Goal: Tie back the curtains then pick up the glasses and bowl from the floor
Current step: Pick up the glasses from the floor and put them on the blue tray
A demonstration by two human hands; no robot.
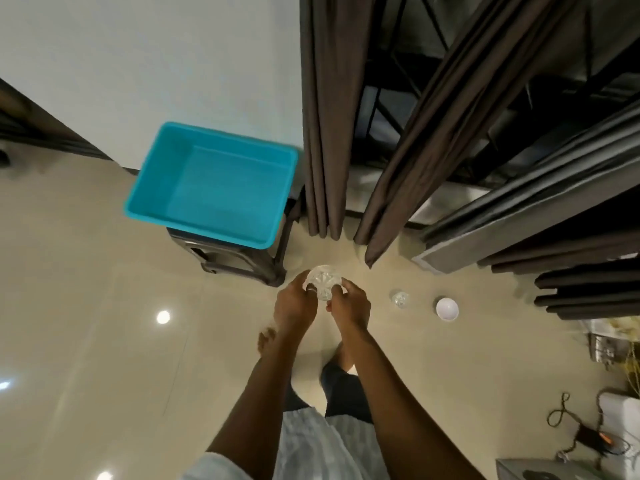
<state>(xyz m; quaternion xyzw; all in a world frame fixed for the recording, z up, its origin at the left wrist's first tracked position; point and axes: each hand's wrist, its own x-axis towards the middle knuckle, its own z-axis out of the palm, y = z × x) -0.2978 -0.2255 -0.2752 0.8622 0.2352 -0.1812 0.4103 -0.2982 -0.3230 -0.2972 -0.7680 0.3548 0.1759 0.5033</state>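
A clear cut-glass tumbler [323, 282] is held above the floor between both hands. My left hand [294, 304] grips its left side and my right hand [349, 303] grips its right side. A second clear glass [400, 298] stands on the beige tiled floor to the right. Further right sits a small white bowl [447, 308], also on the floor. Dark brown curtains [325, 133] hang at the top, with a second panel [433, 126] slanting down beside a dark window gap.
An empty turquoise plastic tub [166, 188] rests on a dark stool [249, 268], left of the curtains. Cables and boxes [609, 427] clutter the floor at the lower right. My bare feet stand on the tiles below my hands.
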